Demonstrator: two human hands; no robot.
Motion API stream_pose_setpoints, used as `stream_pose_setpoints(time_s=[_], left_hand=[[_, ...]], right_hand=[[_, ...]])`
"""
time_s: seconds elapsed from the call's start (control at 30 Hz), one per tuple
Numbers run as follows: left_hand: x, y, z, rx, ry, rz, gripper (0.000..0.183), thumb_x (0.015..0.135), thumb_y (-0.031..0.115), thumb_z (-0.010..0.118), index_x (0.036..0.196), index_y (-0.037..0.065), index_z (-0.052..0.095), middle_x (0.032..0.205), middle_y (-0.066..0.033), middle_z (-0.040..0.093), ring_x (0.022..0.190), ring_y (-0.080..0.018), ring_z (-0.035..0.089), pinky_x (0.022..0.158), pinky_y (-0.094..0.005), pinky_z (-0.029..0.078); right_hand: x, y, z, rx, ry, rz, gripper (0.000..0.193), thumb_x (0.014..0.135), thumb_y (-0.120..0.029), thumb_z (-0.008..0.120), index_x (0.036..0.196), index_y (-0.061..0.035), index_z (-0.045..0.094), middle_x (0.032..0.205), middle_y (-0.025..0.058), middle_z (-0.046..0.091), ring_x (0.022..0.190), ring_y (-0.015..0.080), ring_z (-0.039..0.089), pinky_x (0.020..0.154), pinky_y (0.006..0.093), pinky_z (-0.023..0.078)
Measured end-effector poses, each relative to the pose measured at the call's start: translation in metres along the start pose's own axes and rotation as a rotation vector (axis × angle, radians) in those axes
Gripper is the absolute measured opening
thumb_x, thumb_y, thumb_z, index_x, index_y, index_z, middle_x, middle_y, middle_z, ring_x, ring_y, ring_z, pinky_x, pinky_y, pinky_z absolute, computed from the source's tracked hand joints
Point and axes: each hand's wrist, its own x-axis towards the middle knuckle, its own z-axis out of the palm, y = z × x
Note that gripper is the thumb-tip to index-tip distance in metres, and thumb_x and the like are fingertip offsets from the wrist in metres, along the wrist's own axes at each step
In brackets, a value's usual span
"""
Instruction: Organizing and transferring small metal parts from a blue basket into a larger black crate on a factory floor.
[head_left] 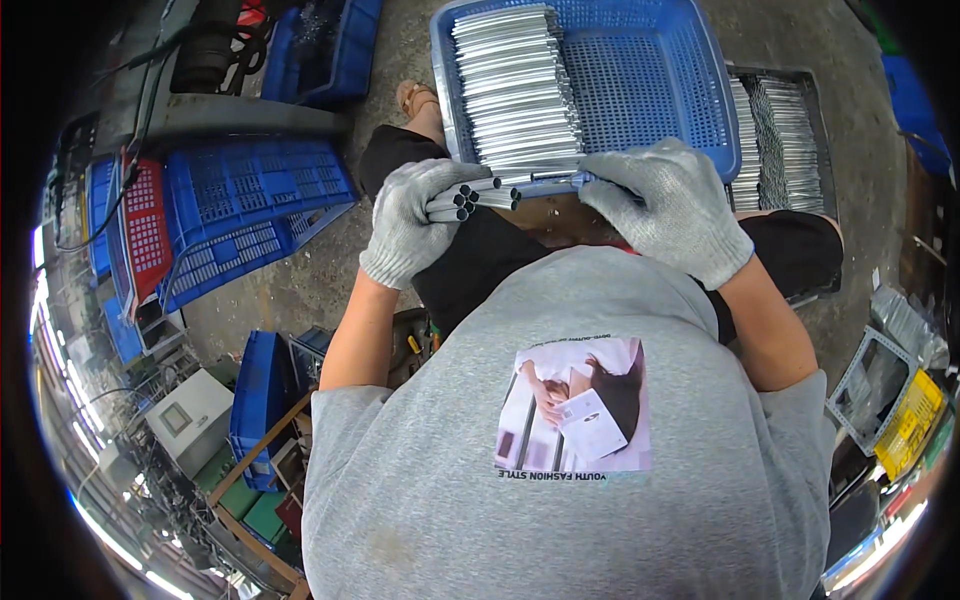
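Note:
My left hand point(400, 220), in a grey knitted glove, is closed around a small bundle of metal tubes point(472, 192). Their open ends point to the right. My right hand point(680, 205), gloved alike, pinches a slim tool point(556, 181) with a blue part at the fingers. The tool's thin end lies close to the tube ends; whether it touches or enters one, I cannot tell. Just beyond both hands is a blue plastic basket point(735, 140), with a tall stack of shiny metal tubes point(512, 90) along its left side.
Right of the basket, a dark tray point(822, 130) holds more metal tubes. Blue crates point(250, 165) and a red crate point(147, 225) stand at the left, below a grey metal beam point(240, 115). Another blue bin point(330, 60) sits at the far left.

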Motion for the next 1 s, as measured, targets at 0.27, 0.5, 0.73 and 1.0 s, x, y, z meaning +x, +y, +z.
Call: stream_pose_setpoints(time_s=[0.27, 0.5, 0.73, 1.0], left_hand=[[0.001, 0.005, 0.004, 0.034, -0.031, 0.058, 0.038, 0.066, 0.003, 0.072, 0.103, 0.005, 0.077, 0.092, -0.0069, 0.076, 0.076, -0.024, 0.067, 0.076, -0.0347, 0.05], [0.002, 0.012, 0.006, 0.07, 0.016, 0.113, 0.042, 0.062, 0.001, 0.074, 0.103, 0.01, 0.078, 0.09, -0.0039, 0.076, 0.073, -0.0218, 0.066, 0.076, -0.0341, 0.05], [-0.002, 0.014, 0.006, 0.227, 0.029, 0.13, 0.034, 0.066, 0.01, 0.073, 0.099, 0.007, 0.078, 0.09, -0.0053, 0.076, 0.075, -0.0223, 0.067, 0.075, -0.0334, 0.049], [-0.002, 0.018, 0.002, 0.279, 0.05, 0.225, 0.04, 0.063, 0.005, 0.075, 0.102, 0.01, 0.078, 0.086, -0.0021, 0.074, 0.07, -0.0203, 0.064, 0.075, -0.0334, 0.05]], right_hand=[[0.003, 0.003, 0.002, -0.168, -0.101, -0.075, 0.017, 0.089, -0.02, 0.071, 0.099, -0.0098, 0.08, 0.072, 0.0032, 0.075, 0.055, 0.0164, 0.061, 0.073, 0.0294, 0.048], [0.004, -0.005, 0.001, -0.214, -0.218, 0.021, 0.014, 0.09, -0.021, 0.07, 0.09, -0.0111, 0.08, 0.068, 0.0014, 0.073, 0.05, 0.0129, 0.057, 0.062, 0.0265, 0.046], [-0.003, -0.007, 0.005, -0.164, -0.147, -0.072, 0.015, 0.09, -0.021, 0.069, 0.085, -0.0113, 0.079, 0.062, 0.0022, 0.07, 0.043, 0.0134, 0.05, 0.051, 0.0255, 0.041], [0.002, -0.004, 0.008, -0.103, -0.081, 0.009, 0.016, 0.09, -0.022, 0.07, 0.088, -0.0106, 0.08, 0.06, 0.0037, 0.069, 0.042, 0.0147, 0.051, 0.047, 0.0278, 0.04]])
